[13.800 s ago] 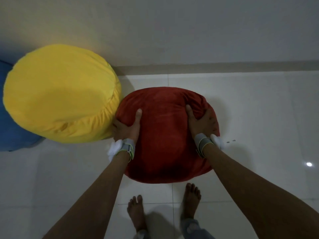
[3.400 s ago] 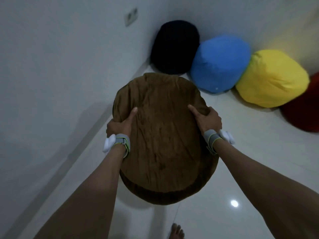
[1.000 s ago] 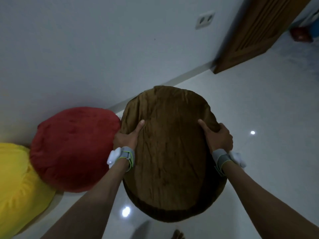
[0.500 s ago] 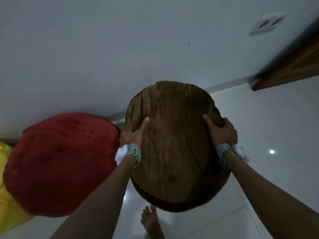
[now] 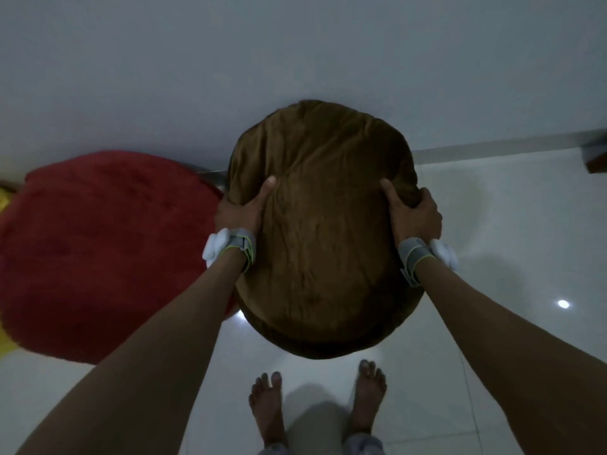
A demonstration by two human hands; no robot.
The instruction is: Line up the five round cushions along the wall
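Head view: tiled floor [image 5: 512,231] lies open rightward along the baseboard [image 5: 492,150]; the red cushion [image 5: 98,251] sits by the wall [image 5: 295,54] at left; the brown cushion [image 5: 323,231], just beside it and seemingly off the floor, is between left hand [image 5: 241,213] and right hand [image 5: 412,215], thumbs on top, fingers curled round its sides.

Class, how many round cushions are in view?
3: brown cushion held at centre, red cushion to its left, yellow cushion cut off far left; others may be hidden.

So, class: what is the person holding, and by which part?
The brown cushion, gripped at its opposite side edges by left hand and right hand.
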